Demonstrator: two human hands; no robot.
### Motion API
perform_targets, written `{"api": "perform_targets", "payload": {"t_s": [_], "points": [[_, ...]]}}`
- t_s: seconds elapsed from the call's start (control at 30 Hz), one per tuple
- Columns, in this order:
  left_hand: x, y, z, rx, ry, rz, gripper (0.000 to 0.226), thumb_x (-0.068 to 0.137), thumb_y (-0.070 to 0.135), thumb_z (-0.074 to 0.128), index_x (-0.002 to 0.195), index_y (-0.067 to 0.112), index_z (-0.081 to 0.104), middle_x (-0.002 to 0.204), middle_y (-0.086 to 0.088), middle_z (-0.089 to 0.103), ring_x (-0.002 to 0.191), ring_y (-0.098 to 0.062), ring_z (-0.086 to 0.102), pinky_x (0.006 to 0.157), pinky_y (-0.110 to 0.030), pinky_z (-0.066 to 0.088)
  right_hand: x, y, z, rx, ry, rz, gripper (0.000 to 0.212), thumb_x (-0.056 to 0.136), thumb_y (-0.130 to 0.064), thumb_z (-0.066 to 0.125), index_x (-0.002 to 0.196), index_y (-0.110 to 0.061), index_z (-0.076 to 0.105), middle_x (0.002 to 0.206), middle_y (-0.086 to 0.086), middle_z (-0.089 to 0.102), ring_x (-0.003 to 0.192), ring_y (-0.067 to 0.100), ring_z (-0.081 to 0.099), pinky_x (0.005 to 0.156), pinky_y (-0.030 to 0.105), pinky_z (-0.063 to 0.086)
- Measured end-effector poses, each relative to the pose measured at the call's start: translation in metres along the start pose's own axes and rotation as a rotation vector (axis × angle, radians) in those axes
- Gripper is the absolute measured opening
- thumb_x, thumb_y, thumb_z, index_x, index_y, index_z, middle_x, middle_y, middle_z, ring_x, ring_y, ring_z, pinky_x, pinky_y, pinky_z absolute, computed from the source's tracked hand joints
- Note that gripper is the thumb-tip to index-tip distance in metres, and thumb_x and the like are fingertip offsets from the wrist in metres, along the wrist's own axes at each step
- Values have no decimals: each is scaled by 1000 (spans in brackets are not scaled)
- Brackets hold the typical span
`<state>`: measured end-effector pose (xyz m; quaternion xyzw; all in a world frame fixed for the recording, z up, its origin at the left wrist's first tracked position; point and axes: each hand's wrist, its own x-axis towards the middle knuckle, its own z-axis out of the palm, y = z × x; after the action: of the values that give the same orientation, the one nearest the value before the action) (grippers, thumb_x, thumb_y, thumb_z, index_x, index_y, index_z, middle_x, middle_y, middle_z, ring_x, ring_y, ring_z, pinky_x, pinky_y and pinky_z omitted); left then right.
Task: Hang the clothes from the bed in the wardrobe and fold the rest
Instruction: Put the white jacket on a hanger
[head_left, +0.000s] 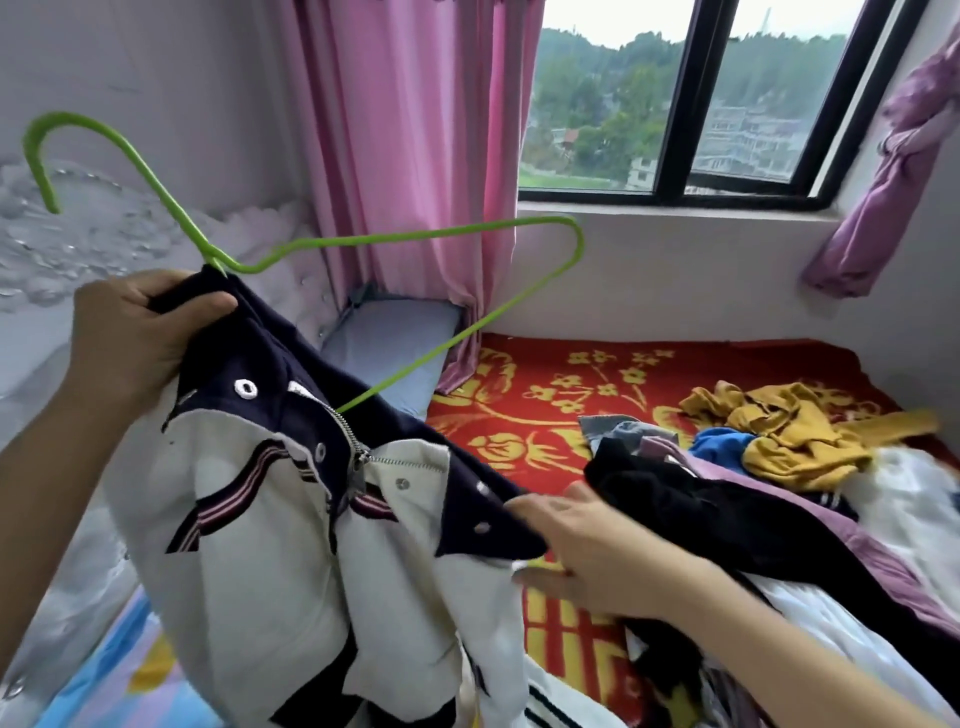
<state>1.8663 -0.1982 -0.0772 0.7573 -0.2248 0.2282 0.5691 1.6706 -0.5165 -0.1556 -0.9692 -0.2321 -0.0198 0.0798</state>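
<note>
A white and navy zip jacket (291, 525) hangs in front of me, partly threaded on a green wire hanger (415, 236). My left hand (130, 332) grips the jacket's navy collar where the hanger's neck comes out. My right hand (587, 551) holds the jacket's navy edge at the right, fingers partly behind the cloth. The hanger's hook points up and to the left. One hanger arm sticks out bare towards the curtain. On the bed at the right lies a pile of clothes (779, 493): black, yellow, blue and white pieces.
The bed carries a red and yellow blanket (545, 395) under the window (675, 104). A pink curtain (410, 156) hangs at the corner above a grey pillow (395, 343). A padded headboard (104, 228) stands at the left.
</note>
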Motion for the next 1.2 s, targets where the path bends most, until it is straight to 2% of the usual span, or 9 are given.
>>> {"api": "perform_targets", "payload": {"t_s": [0.17,0.23,0.33,0.53,0.67,0.87,0.93,1.07,1.2], "points": [[-7,-26,-18,66,-81,-9,39,53,71,71,77,41,71,74,4,71,77,-32,66,82,-49,54,-23,26,-62,-414,426,-116,12,84,-24,62,80,-15,68,66,-10,64,64,12,63,72,27,29],[-10,-22,-15,100,-116,55,44,54,85,60,72,45,66,67,26,64,64,-4,62,75,-29,53,-25,26,-76,-489,419,-159,31,94,-24,44,76,-16,68,65,-11,64,66,12,64,74,29,29],[-15,-11,0,343,-212,364,61,81,73,44,76,18,68,84,45,54,73,30,46,68,5,34,-25,31,-94,-622,417,-166,17,72,0,69,75,-17,68,63,-9,61,65,16,63,73,30,28],[-31,26,63,597,-273,920,44,98,50,32,94,12,54,51,-10,59,38,-18,56,35,-23,40,6,20,-108,-432,416,-238,11,79,-3,61,84,-11,66,71,-1,58,74,14,39,65,25,32],[-33,64,99,512,-360,697,80,88,66,25,80,1,71,62,-10,68,50,-18,64,44,-25,47,35,14,-113,117,384,-81,24,79,9,59,85,-14,60,78,-15,49,74,1,36,70,13,35],[-11,80,91,372,-155,440,29,63,27,82,82,6,75,67,-9,70,56,-5,56,62,5,34,45,13,-155,755,75,22,55,62,-1,41,109,-28,52,70,-6,43,61,9,37,55,20,31],[-6,90,91,370,-123,406,26,66,27,82,85,10,75,70,-2,70,59,-8,59,62,3,36,60,3,-164,915,218,49,41,69,-4,43,102,-22,59,56,-9,40,51,7,34,48,17,29],[4,100,72,413,-13,314,25,67,31,81,83,12,75,68,4,64,57,4,50,61,3,34,61,-28,-151,1024,597,-28,28,81,11,44,79,-12,61,44,-10,33,43,7,27,46,19,22],[-3,109,49,402,105,245,16,67,29,81,77,20,71,64,3,63,58,10,55,60,-1,36,32,-32,-134,588,560,-371,24,76,-3,55,88,-21,66,74,-9,54,70,2,52,67,13,41]]}}
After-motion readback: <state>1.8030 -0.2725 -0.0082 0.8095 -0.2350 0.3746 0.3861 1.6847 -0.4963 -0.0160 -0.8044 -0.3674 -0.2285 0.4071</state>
